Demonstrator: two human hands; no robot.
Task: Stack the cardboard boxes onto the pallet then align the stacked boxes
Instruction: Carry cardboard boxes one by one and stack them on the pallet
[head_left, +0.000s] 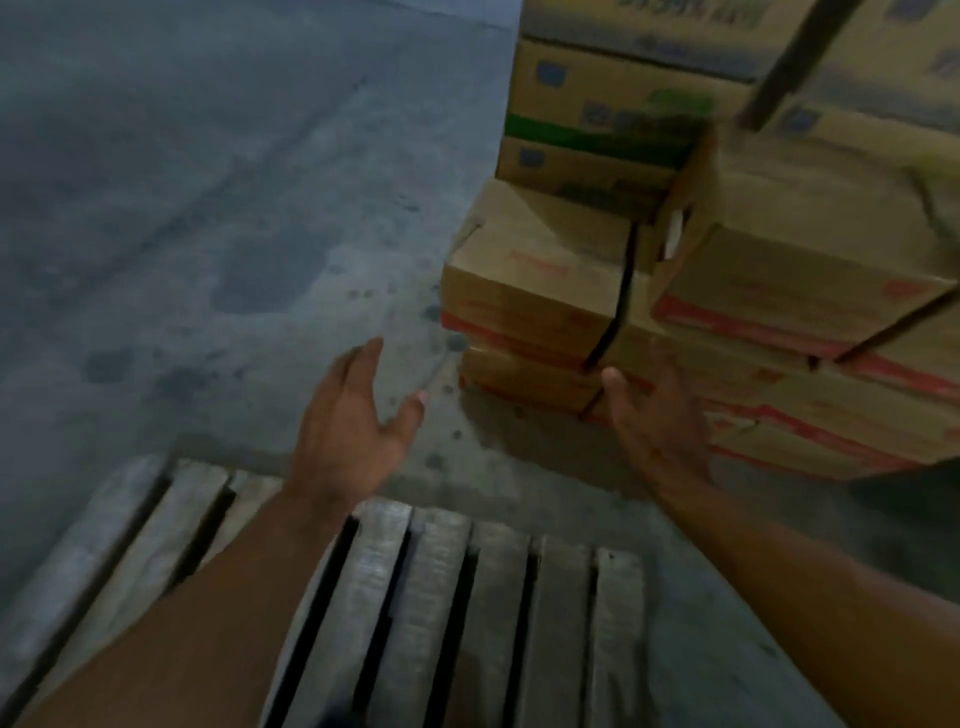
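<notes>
A grey wooden slatted pallet (431, 597) lies on the floor at the bottom of the view, bare where it shows. Brown cardboard boxes with red stripes (530, 275) are piled on the floor at the right, past the pallet's far edge. My left hand (353, 421) hovers open over the concrete, palm turned right, a short way left of the pile. My right hand (660, 415) is open in front of the lower boxes, palm turned left, thumb up; whether it touches them I cannot tell. Neither hand holds anything.
Taller cartons with blue and green print (613, 104) stand behind the red-striped pile. A dark bar (784, 67) slants across the top right. Stained concrete floor (208, 208) fills the left half of the view.
</notes>
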